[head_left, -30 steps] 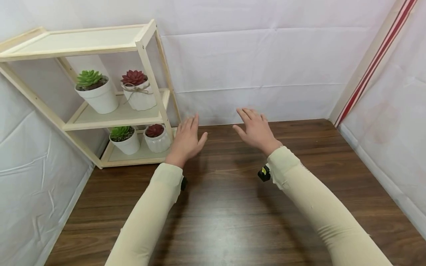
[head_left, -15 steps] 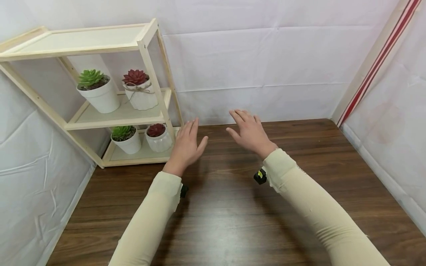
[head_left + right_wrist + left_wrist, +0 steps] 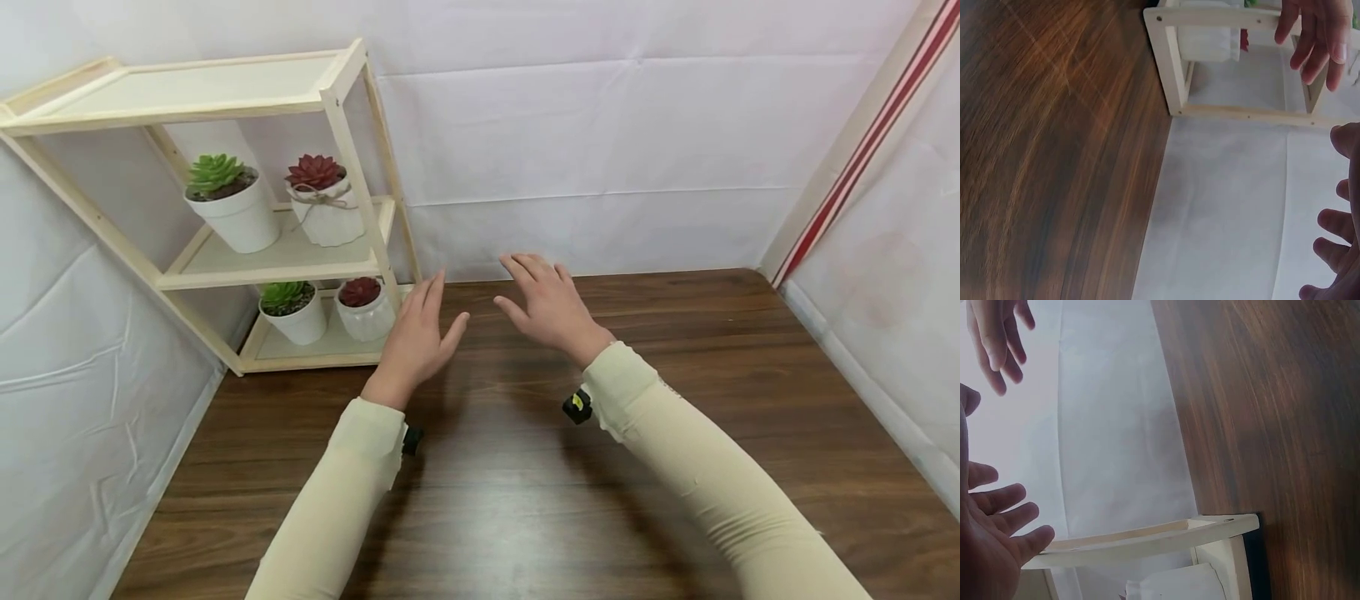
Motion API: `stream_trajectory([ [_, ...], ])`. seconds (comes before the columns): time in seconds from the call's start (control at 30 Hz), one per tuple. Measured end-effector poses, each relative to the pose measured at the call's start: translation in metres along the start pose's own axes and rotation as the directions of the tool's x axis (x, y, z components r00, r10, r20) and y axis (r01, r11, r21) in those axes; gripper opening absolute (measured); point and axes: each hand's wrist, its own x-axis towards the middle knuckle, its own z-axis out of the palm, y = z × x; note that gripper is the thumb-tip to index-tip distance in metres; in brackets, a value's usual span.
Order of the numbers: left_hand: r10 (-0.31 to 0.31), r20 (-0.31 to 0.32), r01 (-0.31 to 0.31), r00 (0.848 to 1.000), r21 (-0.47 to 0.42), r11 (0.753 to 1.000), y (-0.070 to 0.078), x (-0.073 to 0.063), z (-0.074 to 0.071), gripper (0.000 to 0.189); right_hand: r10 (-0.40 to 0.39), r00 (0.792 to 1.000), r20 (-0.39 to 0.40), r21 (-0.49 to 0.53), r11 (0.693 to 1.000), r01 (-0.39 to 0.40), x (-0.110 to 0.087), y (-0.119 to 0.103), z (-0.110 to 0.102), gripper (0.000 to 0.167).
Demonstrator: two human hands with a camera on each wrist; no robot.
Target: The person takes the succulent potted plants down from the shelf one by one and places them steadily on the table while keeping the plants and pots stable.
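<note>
My left hand [image 3: 417, 342] hovers over the dark wooden table [image 3: 495, 500], fingers extended and thumb spread, holding nothing. It is close to the right side of a pale wooden shelf [image 3: 262, 273]. To its right, my right hand [image 3: 551, 308] is held palm down, fingers relaxed and bare of any object. In the left wrist view the left palm [image 3: 988, 550] shows nothing in it. On the middle shelf stand a green succulent [image 3: 232, 208] and a red succulent [image 3: 327, 204] in white pots. Below them are a smaller green succulent [image 3: 294, 315] and a smaller red succulent [image 3: 366, 310].
White cloth walls [image 3: 525, 125] enclose the table at the back and both sides. A red-striped band [image 3: 862, 162] runs down the back right corner. A small black camera [image 3: 577, 407] sits under the right wrist.
My right hand has moved left and slightly nearer, closer to the left hand. The left hand has drawn back a little. The head view has shifted slightly left; the pots stay on their shelves.
</note>
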Motion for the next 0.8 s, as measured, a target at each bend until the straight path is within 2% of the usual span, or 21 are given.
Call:
stream_trajectory([
  [0.27, 0.025, -0.035, -0.025, 0.999, -0.02, 0.999, -0.003, -0.012, -0.006, 0.071, -0.047, 0.999, -0.015, -0.003, 0.999, 0.047, 0.006, -0.014, 0.008, 0.063],
  [0.4, 0.038, -0.074, -0.04, 0.997, -0.023, 0.999, -0.008, -0.019, -0.008, 0.07, -0.065, 0.998, -0.022, 0.004, 0.998, 0.066, 0.009, -0.019, 0.012, 0.063],
  [0.6, 0.066, -0.153, -0.071, 0.986, -0.026, 0.997, -0.018, -0.027, -0.011, 0.062, -0.09, 0.995, -0.036, 0.015, 0.996, 0.09, 0.015, -0.028, 0.019, 0.063],
  [0.8, 0.108, -0.225, -0.123, 0.968, -0.053, 0.991, -0.027, -0.034, -0.013, 0.057, -0.113, 0.993, -0.039, 0.023, 0.993, 0.114, 0.019, -0.037, 0.025, 0.063],
])
